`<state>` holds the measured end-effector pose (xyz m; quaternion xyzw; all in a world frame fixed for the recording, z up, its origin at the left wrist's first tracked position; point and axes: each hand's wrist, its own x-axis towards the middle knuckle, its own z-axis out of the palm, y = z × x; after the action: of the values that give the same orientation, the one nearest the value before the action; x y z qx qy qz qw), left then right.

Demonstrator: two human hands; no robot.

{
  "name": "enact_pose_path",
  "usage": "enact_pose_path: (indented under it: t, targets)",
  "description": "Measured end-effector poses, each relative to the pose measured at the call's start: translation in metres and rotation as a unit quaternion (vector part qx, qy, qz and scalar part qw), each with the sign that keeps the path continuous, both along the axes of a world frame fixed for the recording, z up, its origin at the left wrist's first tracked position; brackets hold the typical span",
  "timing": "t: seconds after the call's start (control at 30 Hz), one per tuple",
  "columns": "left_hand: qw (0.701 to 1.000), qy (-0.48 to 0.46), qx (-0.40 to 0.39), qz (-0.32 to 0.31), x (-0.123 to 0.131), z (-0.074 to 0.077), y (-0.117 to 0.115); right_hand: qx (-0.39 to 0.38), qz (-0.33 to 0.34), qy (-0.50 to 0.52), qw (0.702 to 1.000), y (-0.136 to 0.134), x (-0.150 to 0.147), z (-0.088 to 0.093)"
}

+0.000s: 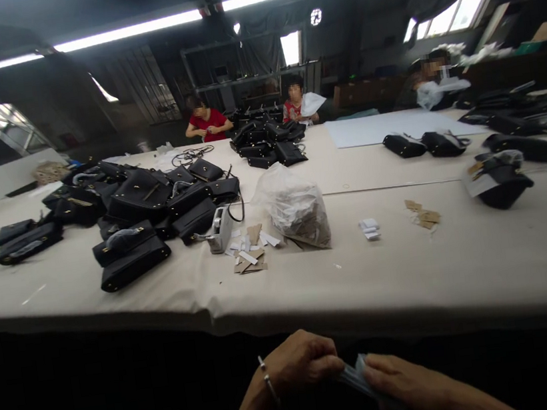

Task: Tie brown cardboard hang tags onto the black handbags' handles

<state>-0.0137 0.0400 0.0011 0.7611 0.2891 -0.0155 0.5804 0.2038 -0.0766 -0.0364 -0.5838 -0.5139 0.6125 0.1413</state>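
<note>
My left hand (307,360), with a bracelet on its wrist, is closed with the fingers curled, gripping one end of a strip of translucent bluish plastic film (355,378). My right hand (399,375) presses the other part of the film, thumb hidden, fingers close together. Both hands are low in front of me, below the near table edge. What lies under the film is too dark to make out. Nearest on the table are a tape dispenser (220,230), scraps of brown card and white paper (250,260), and a clear plastic bag (294,205) with brownish contents.
A long cream-covered table (414,280) spans the view. Black handbags (141,195) are heaped at left, with another heap (265,140) at the far middle and several bags (499,178) at right. White slips (370,228) lie centre-right. Three people sit across the table.
</note>
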Motion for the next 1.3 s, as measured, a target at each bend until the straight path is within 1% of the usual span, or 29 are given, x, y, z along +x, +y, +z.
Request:
enact_pose_path:
  t: [0.07,0.1,0.13,0.2,0.27,0.33,0.4,0.43,0.5,0.6,0.67,0.73,0.8,0.87,0.97,1.03,1.1,1.17,1.23,1.3]
  targets:
    - [1.000,-0.006,-0.015,0.005,-0.002,-0.002,0.006,0.004,0.013,0.042,0.999,-0.004,-0.002,0.011]
    - [1.000,-0.012,-0.021,0.013,-0.002,-0.005,0.009,0.004,0.012,0.070,0.997,-0.006,-0.005,0.015]
    - [0.999,-0.019,-0.031,0.024,-0.002,-0.011,0.013,0.001,-0.001,0.106,0.994,-0.009,-0.009,0.019]
    - [0.996,-0.036,-0.069,0.051,0.000,-0.026,0.017,-0.013,-0.059,0.192,0.980,-0.014,-0.018,0.022]
    - [0.987,-0.067,-0.124,0.083,0.007,-0.044,0.015,-0.028,-0.130,0.282,0.950,-0.015,-0.027,0.023]
    - [0.968,-0.117,-0.178,0.132,0.016,-0.064,0.006,-0.028,-0.189,0.353,0.916,-0.011,-0.033,0.028]
    - [0.944,-0.177,-0.213,0.180,0.026,-0.078,-0.008,-0.003,-0.235,0.394,0.889,-0.003,-0.032,0.040]
    - [0.932,-0.204,-0.224,0.197,0.030,-0.082,-0.016,0.015,-0.253,0.408,0.877,0.003,-0.030,0.048]
    - [0.919,-0.250,-0.218,0.213,0.037,-0.084,-0.032,0.045,-0.282,0.430,0.856,0.014,-0.023,0.066]
    - [0.913,-0.294,-0.160,0.232,0.045,-0.073,-0.048,0.057,-0.326,0.455,0.827,0.030,-0.016,0.090]
    - [0.913,-0.301,-0.134,0.241,0.051,-0.065,-0.052,0.059,-0.355,0.456,0.814,0.039,-0.016,0.100]
    - [0.910,-0.306,-0.142,0.243,0.056,-0.061,-0.052,0.074,-0.368,0.444,0.813,0.047,-0.019,0.106]
    - [0.903,-0.318,-0.175,0.231,0.060,-0.063,-0.050,0.111,-0.364,0.425,0.821,0.053,-0.021,0.111]
    - [0.889,-0.325,-0.239,0.217,0.060,-0.065,-0.048,0.154,-0.359,0.406,0.826,0.058,-0.022,0.113]
    - [0.855,-0.324,-0.346,0.210,0.056,-0.063,-0.047,0.205,-0.351,0.368,0.836,0.063,-0.023,0.114]
    - [0.842,-0.328,-0.369,0.216,0.052,-0.058,-0.049,0.243,-0.330,0.308,0.858,0.064,-0.024,0.110]
    - [0.848,-0.332,-0.352,0.217,0.047,-0.051,-0.050,0.297,-0.286,0.207,0.887,0.065,-0.027,0.104]
    - [0.868,-0.317,-0.325,0.202,0.041,-0.044,-0.051,0.360,-0.227,0.090,0.900,0.065,-0.030,0.095]
    - [0.896,-0.280,-0.302,0.168,0.032,-0.039,-0.052,0.411,-0.166,-0.009,0.896,0.066,-0.030,0.084]
    - [0.912,-0.255,-0.288,0.141,0.022,-0.036,-0.050,0.448,-0.106,-0.087,0.883,0.067,-0.028,0.074]
